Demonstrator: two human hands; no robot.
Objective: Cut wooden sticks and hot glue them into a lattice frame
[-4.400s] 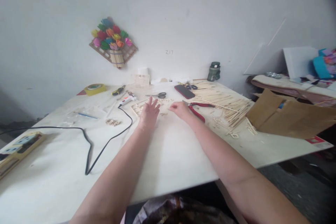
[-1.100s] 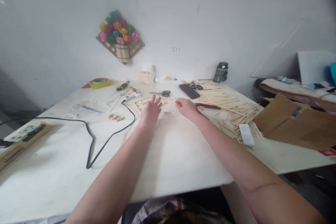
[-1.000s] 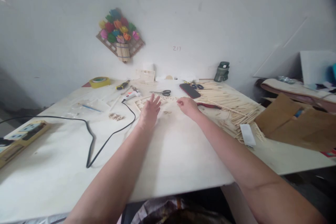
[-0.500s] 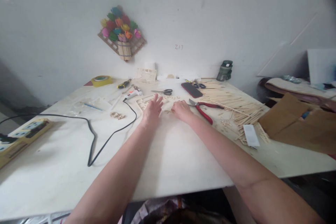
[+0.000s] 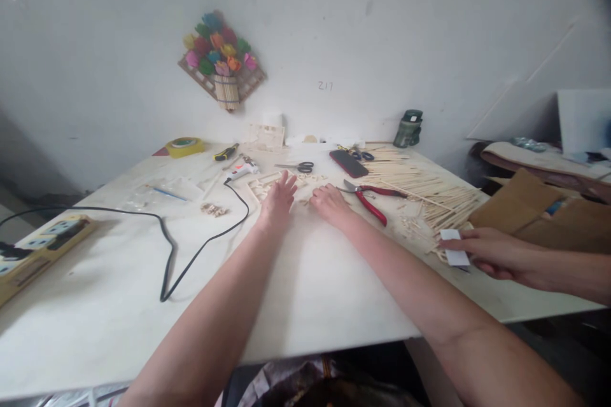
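Note:
My left hand is open, its fingers spread over the right edge of a small frame of wooden sticks. Across from it, my right hand rests low over the table with its fingers bent together; what they hold, if anything, is too small to make out. Small wooden bits lie between the hands. Red-handled pruning shears lie just right of my right hand. Behind the hands are black scissors and short pieces of wood.
Another person's hand touches a white card at the right. Sticks, a phone and a cardboard box lie there. Leftward are a glue gun, its black cable and a power strip.
Another person's hand has come in from the right and reached the white card. My right hand has shifted slightly, its fingers a little more stretched. My left hand has barely moved.

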